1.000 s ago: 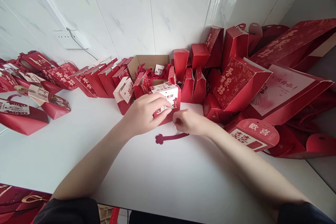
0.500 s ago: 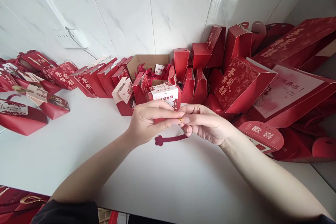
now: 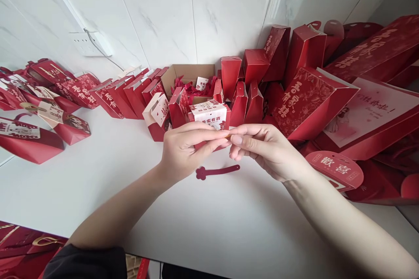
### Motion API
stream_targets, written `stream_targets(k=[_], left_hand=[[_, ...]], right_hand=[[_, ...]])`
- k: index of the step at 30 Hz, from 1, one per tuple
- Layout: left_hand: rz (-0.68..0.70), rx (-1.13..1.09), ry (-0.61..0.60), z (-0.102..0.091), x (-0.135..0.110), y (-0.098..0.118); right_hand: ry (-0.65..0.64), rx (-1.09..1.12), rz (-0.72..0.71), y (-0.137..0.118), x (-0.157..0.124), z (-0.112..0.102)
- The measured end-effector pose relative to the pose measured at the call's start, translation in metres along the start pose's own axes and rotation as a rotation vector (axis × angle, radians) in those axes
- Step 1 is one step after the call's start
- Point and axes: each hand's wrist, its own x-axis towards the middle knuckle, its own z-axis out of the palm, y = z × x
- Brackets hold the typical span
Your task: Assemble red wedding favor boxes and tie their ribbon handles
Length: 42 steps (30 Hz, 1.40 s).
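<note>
Above the white table, my left hand [image 3: 185,148] and my right hand [image 3: 265,148] meet fingertip to fingertip. Both pinch a tiny gold-coloured piece [image 3: 228,137], mostly hidden between the fingers; its kind is too small to make out. Below the hands a dark red strap [image 3: 219,171] lies flat, with a flower-shaped end at the left and a small hole at its right end. Just behind my fingers stands a red box with a white printed top [image 3: 211,113], partly covered by my left hand.
An open cardboard box [image 3: 193,71] holding red ribbons stands against the tiled wall. Red gift boxes line the back, with a row [image 3: 126,96] left and a large stack [image 3: 310,100] right. Finished-looking boxes [image 3: 29,139] lie far left. A wall socket [image 3: 90,44] has a cable.
The fingers have shifted around the gold piece, which shows less now. My right hand has moved slightly right, uncovering the strap's right end. The view has shifted a little.
</note>
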Motion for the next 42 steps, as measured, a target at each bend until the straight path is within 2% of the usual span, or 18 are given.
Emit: stream_targets(k=[24,30,37,39,42], left_hand=[[0.078,0.073,-0.014,0.005,-0.003,-0.007],[0.135,0.151,0.001,0.008,-0.007,-0.009],[0.039,0.247,0.073,0.012,-0.011,-0.004],[0.012,0.255,0.058,0.012,-0.011,-0.003],[0.059,0.384,-0.035,0.010,-0.010,0.000]], right_hand=[[0.049,-0.083,0.013,0.006,0.006,-0.006],[0.120,-0.327,-0.088,0.005,0.004,-0.003],[0.184,-0.516,-0.201,0.007,0.002,0.003],[0.224,-0.595,-0.269,0.007,0.001,0.004],[0.271,-0.753,-0.394,0.006,-0.002,0.007]])
